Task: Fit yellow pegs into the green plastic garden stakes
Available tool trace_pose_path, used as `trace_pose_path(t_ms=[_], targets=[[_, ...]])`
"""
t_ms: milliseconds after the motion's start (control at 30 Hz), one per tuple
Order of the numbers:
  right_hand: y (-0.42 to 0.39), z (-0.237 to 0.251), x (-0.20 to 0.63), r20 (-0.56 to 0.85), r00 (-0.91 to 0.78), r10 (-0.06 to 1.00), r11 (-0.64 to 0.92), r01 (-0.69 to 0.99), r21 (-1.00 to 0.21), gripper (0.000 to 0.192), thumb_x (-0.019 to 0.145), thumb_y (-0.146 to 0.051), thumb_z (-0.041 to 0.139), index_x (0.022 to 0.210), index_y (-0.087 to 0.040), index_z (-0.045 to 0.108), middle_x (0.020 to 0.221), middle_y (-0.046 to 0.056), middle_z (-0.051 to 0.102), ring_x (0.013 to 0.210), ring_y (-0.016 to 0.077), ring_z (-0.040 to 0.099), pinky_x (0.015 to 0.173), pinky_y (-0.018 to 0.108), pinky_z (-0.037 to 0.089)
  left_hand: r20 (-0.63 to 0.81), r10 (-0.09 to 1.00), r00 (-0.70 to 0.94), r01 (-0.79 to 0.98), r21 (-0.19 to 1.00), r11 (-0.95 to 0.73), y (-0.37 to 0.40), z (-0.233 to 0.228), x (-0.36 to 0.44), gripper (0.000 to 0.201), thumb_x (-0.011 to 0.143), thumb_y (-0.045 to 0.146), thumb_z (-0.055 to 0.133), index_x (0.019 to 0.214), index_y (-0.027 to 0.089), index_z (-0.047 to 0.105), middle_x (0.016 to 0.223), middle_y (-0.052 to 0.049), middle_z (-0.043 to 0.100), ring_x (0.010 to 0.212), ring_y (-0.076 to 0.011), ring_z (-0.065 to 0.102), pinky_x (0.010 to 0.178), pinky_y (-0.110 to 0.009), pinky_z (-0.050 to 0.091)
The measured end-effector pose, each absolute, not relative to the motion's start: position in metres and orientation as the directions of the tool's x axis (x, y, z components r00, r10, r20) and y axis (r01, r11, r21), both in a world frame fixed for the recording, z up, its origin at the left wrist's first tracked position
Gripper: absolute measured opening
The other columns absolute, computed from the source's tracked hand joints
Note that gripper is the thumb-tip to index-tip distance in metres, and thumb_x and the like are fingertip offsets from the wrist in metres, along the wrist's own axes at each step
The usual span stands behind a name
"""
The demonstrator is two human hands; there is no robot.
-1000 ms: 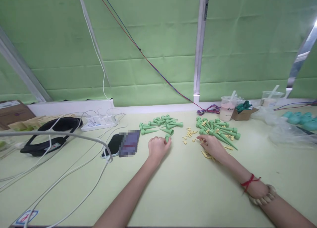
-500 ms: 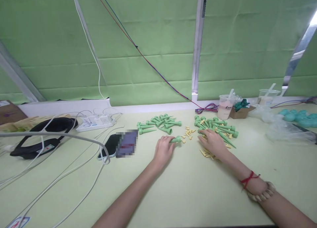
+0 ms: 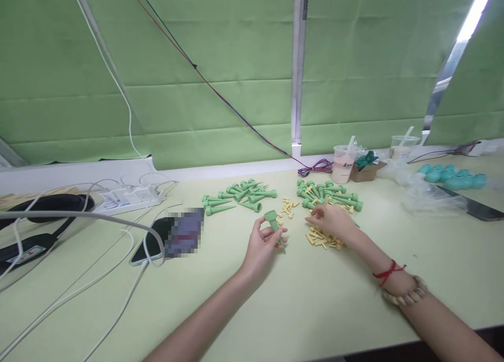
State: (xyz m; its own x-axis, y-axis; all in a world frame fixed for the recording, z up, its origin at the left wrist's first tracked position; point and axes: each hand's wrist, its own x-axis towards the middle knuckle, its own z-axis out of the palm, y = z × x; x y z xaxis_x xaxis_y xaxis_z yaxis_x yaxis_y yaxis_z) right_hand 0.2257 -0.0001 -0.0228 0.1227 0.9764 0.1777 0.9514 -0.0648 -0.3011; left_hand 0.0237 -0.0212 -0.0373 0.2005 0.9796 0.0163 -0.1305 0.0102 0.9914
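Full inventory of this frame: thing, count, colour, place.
spike: one, green, in left hand
spike piles: two, green, far centre of table
pegs: many, yellow, under right hand and between piles
phone: one, black, left of centre
power strip: one, white, far left
cables: several, white, left
cups: two, clear, far right
caps: several, teal, far right
left hand: grip on spike
right hand: on pegs, fingers pinched; contents unclear
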Motion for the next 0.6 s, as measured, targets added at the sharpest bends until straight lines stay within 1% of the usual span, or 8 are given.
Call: trace_pose_path(t_ms=[67, 133, 200, 267, 367, 433, 533, 600], targets=[[-0.001, -0.023, 0.224, 0.234, 0.085, 0.968, -0.010, 0.952, -0.307, 0.029, 0.076, -0.045, 0.056, 0.090, -0.021, 0.064, 0.091, 0.004, 0.067, 0.080, 0.0203, 0.061, 0.058, 0.026, 0.038, 0.044, 0.981, 0.189, -0.149, 0.989, -0.016, -0.022, -0.036, 0.024, 0.061, 0.070, 0.033, 0.066, 0.117, 0.021, 0.030, 0.086, -0.006, 0.067, 0.068, -0.0151, 0.064, 0.060, -0.026, 0.049], [-0.001, -0.023, 0.223, 0.278, 0.096, 0.956, -0.011, 0.956, -0.292, 0.030, 0.078, -0.042, 0.055, 0.099, -0.021, 0.061, 0.097, 0.006, 0.065, 0.085, 0.0213, 0.060, 0.061, 0.026, 0.039, 0.074, 0.982, 0.173, -0.156, 0.987, -0.047, -0.023, -0.035, 0.024, 0.064, 0.070, 0.033, 0.066, 0.121, 0.023, 0.029, 0.087, -0.006, 0.066, 0.065, -0.0150, 0.065, 0.057, -0.026, 0.049], [-0.001, -0.021, 0.225, 0.283, 0.152, 0.947, -0.074, 0.960, -0.271, 0.030, 0.081, -0.038, 0.052, 0.105, -0.020, 0.058, 0.097, 0.008, 0.064, 0.085, 0.0226, 0.061, 0.062, 0.027, 0.040, 0.087, 0.985, 0.150, -0.149, 0.987, -0.064, -0.024, -0.034, 0.024, 0.065, 0.070, 0.034, 0.066, 0.122, 0.024, 0.030, 0.086, -0.005, 0.064, 0.061, -0.0146, 0.064, 0.052, -0.024, 0.048], [0.000, -0.018, 0.230, 0.262, 0.231, 0.937, -0.165, 0.954, -0.251, 0.025, 0.086, -0.030, 0.046, 0.107, -0.021, 0.057, 0.092, 0.009, 0.065, 0.084, 0.0238, 0.062, 0.063, 0.028, 0.040, 0.078, 0.990, 0.122, -0.130, 0.990, -0.062, -0.024, -0.033, 0.024, 0.065, 0.069, 0.035, 0.067, 0.121, 0.024, 0.030, 0.084, -0.003, 0.063, 0.058, -0.0147, 0.064, 0.047, -0.022, 0.047], [0.002, -0.014, 0.239, 0.223, 0.307, 0.925, -0.258, 0.940, -0.225, 0.026, 0.087, -0.017, 0.041, 0.108, -0.020, 0.056, 0.085, 0.011, 0.066, 0.082, 0.0245, 0.062, 0.062, 0.028, 0.039, 0.066, 0.995, 0.080, -0.102, 0.993, -0.058, -0.025, -0.031, 0.024, 0.065, 0.068, 0.037, 0.067, 0.121, 0.025, 0.030, 0.082, -0.001, 0.061, 0.054, -0.0149, 0.064, 0.042, -0.021, 0.046], [0.002, -0.013, 0.243, 0.201, 0.337, 0.920, -0.293, 0.931, -0.217, 0.025, 0.086, -0.017, 0.041, 0.104, -0.017, 0.058, 0.086, 0.013, 0.066, 0.082, 0.0247, 0.062, 0.062, 0.029, 0.039, 0.068, 0.996, 0.065, -0.094, 0.994, -0.062, -0.025, -0.031, 0.024, 0.064, 0.069, 0.037, 0.066, 0.120, 0.025, 0.030, 0.081, -0.001, 0.060, 0.054, -0.0151, 0.064, 0.042, -0.021, 0.046], [0.001, -0.011, 0.246, 0.182, 0.347, 0.920, -0.305, 0.925, -0.225, 0.023, 0.087, -0.031, 0.043, 0.088, -0.018, 0.062, 0.085, 0.012, 0.067, 0.082, 0.0258, 0.061, 0.062, 0.030, 0.040, 0.068, 0.995, 0.067, -0.085, 0.994, -0.062, -0.024, -0.032, 0.024, 0.064, 0.069, 0.038, 0.066, 0.120, 0.026, 0.029, 0.080, 0.001, 0.059, 0.052, -0.0152, 0.064, 0.040, -0.021, 0.046], [-0.001, -0.009, 0.245, 0.179, 0.325, 0.929, -0.280, 0.930, -0.239, 0.026, 0.083, -0.040, 0.050, 0.078, -0.019, 0.063, 0.083, 0.010, 0.067, 0.081, 0.0258, 0.061, 0.061, 0.030, 0.040, 0.072, 0.995, 0.072, -0.078, 0.995, -0.066, -0.024, -0.033, 0.023, 0.064, 0.069, 0.039, 0.065, 0.120, 0.026, 0.029, 0.079, 0.001, 0.058, 0.050, -0.0148, 0.063, 0.039, -0.021, 0.045]])
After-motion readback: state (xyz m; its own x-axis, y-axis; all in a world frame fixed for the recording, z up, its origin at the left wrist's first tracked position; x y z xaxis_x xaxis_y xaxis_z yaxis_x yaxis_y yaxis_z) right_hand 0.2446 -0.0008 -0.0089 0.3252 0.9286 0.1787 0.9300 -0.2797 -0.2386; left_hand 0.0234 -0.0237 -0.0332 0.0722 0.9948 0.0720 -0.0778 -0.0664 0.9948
